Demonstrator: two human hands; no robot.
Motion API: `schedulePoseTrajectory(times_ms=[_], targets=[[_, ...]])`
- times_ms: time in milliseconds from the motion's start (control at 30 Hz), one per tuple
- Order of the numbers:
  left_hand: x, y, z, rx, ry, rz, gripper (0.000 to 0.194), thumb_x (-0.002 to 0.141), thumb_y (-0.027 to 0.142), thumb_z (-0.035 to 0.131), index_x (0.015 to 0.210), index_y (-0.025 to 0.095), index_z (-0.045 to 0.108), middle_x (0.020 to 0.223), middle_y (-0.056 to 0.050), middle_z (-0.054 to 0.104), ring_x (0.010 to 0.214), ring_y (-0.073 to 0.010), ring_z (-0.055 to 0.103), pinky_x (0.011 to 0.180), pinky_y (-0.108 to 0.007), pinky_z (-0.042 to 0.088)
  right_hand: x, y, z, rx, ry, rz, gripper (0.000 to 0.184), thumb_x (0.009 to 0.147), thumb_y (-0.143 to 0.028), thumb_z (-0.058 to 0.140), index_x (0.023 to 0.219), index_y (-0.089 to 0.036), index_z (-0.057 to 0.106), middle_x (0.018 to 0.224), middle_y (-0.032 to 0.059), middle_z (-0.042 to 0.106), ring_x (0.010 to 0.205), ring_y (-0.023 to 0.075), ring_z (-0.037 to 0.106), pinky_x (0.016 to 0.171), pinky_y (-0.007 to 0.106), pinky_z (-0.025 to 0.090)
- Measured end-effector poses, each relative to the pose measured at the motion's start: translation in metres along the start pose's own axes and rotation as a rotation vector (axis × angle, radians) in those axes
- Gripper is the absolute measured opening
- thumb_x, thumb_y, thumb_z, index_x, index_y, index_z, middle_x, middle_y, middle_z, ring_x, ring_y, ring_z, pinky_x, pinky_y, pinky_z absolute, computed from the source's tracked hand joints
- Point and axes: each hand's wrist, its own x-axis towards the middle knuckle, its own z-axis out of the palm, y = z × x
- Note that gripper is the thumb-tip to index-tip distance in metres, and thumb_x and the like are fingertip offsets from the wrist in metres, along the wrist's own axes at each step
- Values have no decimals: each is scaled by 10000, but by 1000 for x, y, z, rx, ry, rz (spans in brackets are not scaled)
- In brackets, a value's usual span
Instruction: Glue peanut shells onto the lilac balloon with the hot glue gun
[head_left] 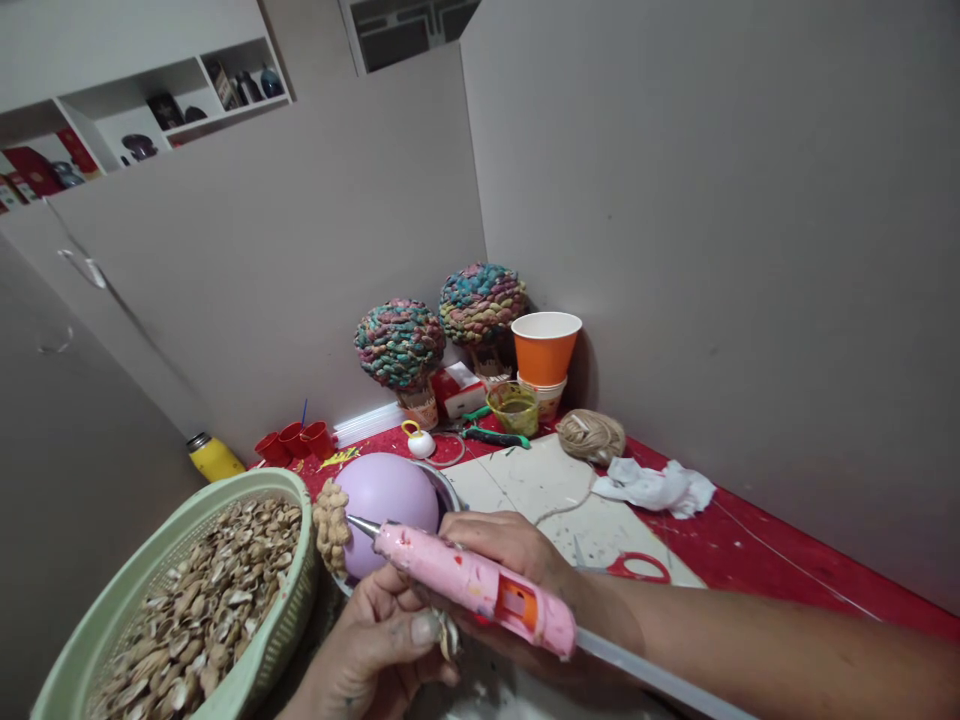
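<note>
My right hand [517,555] is wrapped round a pink hot glue gun [439,570] with a long glue stick [652,675] running out of its back end. The metal nozzle points left, at the edge of a cluster of peanut shells [331,525] stuck on the side of a lilac balloon [386,500]. Whether the nozzle touches the shells I cannot tell. Just below the gun, my left hand [375,640] pinches a peanut shell half [448,635] between thumb and fingers. Behind the gun, the balloon rests in a metal bowl [450,488], mostly hidden.
A green basket [300,560] of peanut shells stands at left. Behind are two colourful shell-covered balls [400,345], an orange paper cup [546,350], a twine ball [591,436], pliers [495,437] and red cups [318,440]. Red scissors [637,567] and crumpled tissue [660,487] lie at right.
</note>
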Motion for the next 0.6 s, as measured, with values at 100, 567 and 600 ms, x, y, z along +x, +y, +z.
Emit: schedulePoseTrajectory(times_ms=[100, 567, 600], targets=[[0, 0, 0, 18, 4, -15, 283, 620, 265, 901, 813, 122, 752, 684, -9, 672, 584, -77, 590, 579, -189, 512, 2, 1, -1, 15, -13, -7, 384, 953, -523, 470, 713, -229, 414, 629, -15, 448, 542, 143, 423, 501, 258, 321], [1, -4, -3, -36, -36, 6, 252, 621, 275, 893, 727, 118, 726, 624, -6, 647, 566, -72, 571, 581, -176, 454, 0, 2, 2, -4, 35, -51, 417, 965, -559, 454, 729, -216, 453, 622, -18, 468, 527, 132, 422, 484, 246, 326], [1, -4, -3, -33, -42, 4, 255, 622, 281, 892, 688, 112, 713, 618, -5, 641, 569, -72, 571, 580, -174, 451, -1, 1, 2, -2, 39, -47, 413, 964, -558, 453, 733, -216, 452, 626, -17, 468, 530, 133, 421, 487, 249, 325]])
